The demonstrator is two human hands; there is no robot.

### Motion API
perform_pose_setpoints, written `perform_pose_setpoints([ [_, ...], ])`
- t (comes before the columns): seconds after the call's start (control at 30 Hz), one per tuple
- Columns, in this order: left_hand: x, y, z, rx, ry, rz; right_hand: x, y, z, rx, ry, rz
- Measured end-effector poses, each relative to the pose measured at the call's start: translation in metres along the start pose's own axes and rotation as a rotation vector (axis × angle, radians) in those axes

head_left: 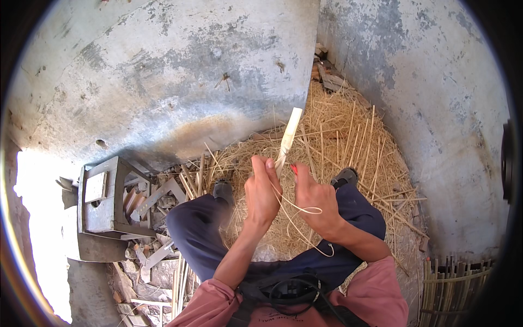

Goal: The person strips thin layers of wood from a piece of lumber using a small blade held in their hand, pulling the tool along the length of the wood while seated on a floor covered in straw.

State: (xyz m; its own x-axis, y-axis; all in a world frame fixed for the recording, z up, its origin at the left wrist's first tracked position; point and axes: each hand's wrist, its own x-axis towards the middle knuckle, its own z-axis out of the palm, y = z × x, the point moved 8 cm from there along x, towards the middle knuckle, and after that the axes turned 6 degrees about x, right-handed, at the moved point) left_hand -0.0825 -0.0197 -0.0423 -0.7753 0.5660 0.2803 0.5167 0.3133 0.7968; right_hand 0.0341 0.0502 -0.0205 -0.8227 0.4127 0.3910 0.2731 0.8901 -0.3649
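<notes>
My left hand (263, 192) is closed around the lower part of a pale, flat bamboo strip (291, 129). The strip points up and away from me, and its lower end looks split into thinner slivers. Close beside it, my right hand (315, 201) is closed on a small tool with a red part (295, 169); the rest of that tool is hidden in the fingers. A long thin bamboo sliver (304, 210) curls out between my hands and hangs in a loop over my lap.
Straw and shavings (332, 114) cover the floor, with several thin bamboo sticks (359, 141) on top. A worn wooden stool (101, 201) lies at the left among rubble and wood scraps (158, 256). A woven bamboo basket (455, 289) stands at lower right. Peeling walls (180, 71) enclose the corner.
</notes>
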Motion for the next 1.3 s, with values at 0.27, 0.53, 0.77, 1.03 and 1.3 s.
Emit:
perform_pose_setpoints([
  [0.27,0.0,-0.003,0.009,0.116,0.068,0.106,0.003,-0.005,-0.003,-0.166,-0.019,0.03],
  [0.53,0.001,-0.003,0.013,0.133,0.095,0.167,0.009,0.001,-0.001,-0.178,-0.089,0.062],
  [0.77,0.004,-0.009,0.014,0.08,0.035,0.068,0.012,0.012,-0.013,0.066,-0.029,0.098],
  [1.03,0.002,-0.006,0.012,0.017,0.039,0.106,0.011,0.016,-0.021,0.051,-0.056,0.09],
  [1.3,-0.001,-0.009,0.019,0.045,0.024,0.101,0.006,0.012,-0.018,0.016,-0.129,0.108],
])
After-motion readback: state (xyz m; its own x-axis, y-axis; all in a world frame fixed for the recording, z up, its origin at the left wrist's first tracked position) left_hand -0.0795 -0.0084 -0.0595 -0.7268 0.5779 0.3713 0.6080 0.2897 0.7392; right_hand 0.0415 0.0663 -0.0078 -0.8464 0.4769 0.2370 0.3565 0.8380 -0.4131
